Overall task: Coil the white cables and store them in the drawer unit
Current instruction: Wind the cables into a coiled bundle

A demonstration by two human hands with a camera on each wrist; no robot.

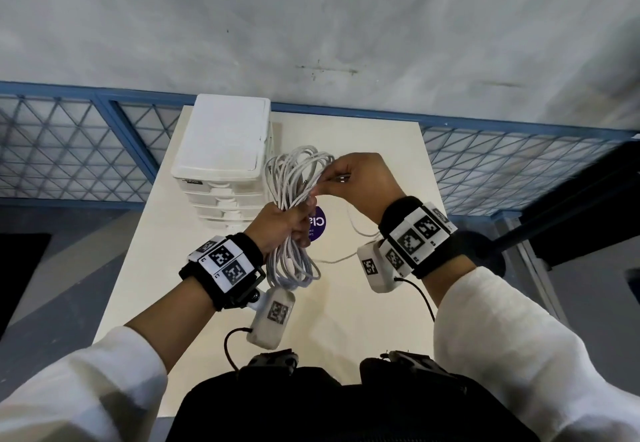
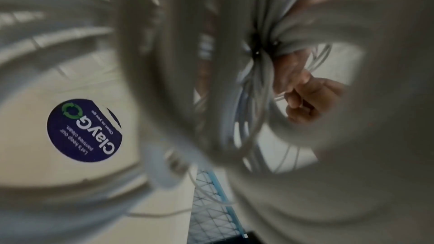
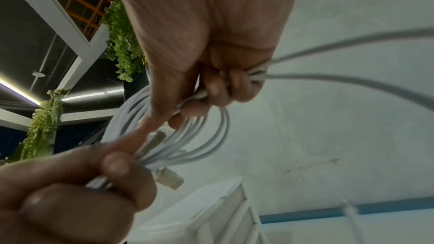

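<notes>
A bundle of white cable (image 1: 294, 171) is looped several times and held above the table. My left hand (image 1: 298, 223) grips the bundle around its middle, with loops above and below the fist. My right hand (image 1: 329, 182) pinches a strand at the upper right of the coil. In the right wrist view my right fingers (image 3: 225, 84) curl round the strands, and a clear plug (image 3: 170, 178) sticks out near the left hand (image 3: 70, 183). A loose tail (image 1: 349, 230) trails onto the table. The white drawer unit (image 1: 221, 144) stands at the back left with its drawers closed.
The cream table (image 1: 363, 303) carries a round purple sticker (image 1: 320, 222) under the hands. A blue-framed mesh railing (image 1: 69, 151) runs behind the table, with a grey floor beyond. The left wrist view is mostly filled by blurred cable loops (image 2: 164, 62).
</notes>
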